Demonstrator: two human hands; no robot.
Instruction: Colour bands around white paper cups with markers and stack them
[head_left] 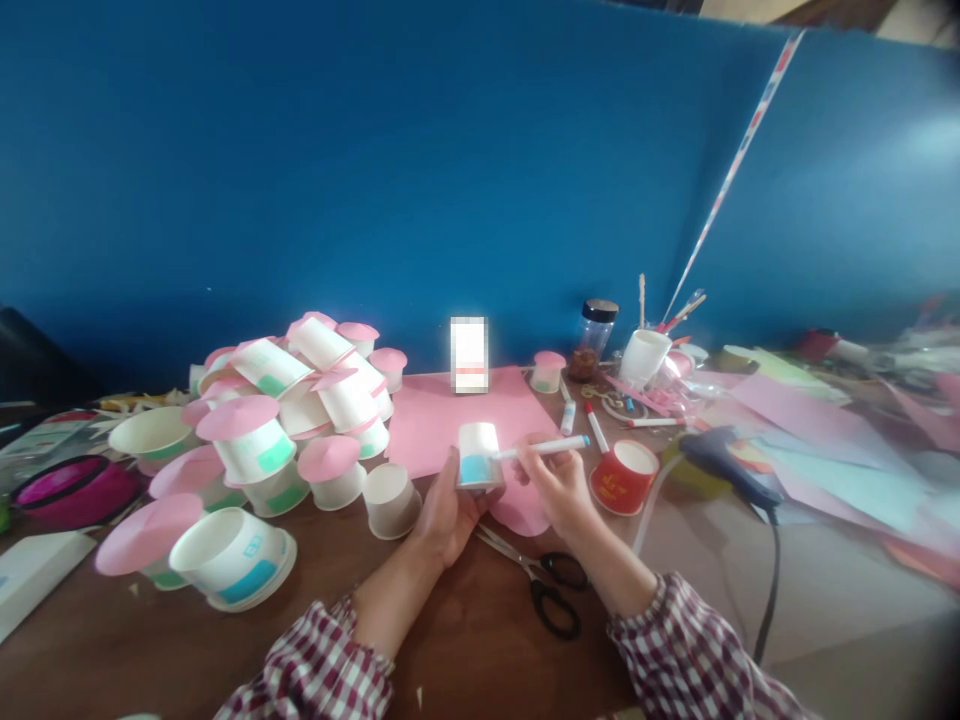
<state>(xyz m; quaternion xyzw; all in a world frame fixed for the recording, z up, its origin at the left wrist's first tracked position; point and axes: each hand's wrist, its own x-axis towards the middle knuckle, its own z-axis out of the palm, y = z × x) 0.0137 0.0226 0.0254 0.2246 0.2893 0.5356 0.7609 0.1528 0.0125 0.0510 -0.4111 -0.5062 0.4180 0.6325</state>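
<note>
My left hand is closed around a small white paper cup with a blue band, held upside down above the brown table. My right hand pinches a white marker pen with a blue end, its tip touching the cup's side. Under both hands lies a pink paper sheet, and a pink paper round sits beside my right wrist. Both sleeves are red-and-white checked.
Several white cups with pink paper lids are piled at the left. Black-handled scissors lie near my wrists. A red cup, a glue gun, loose markers, a jar and coloured paper sheets are at the right.
</note>
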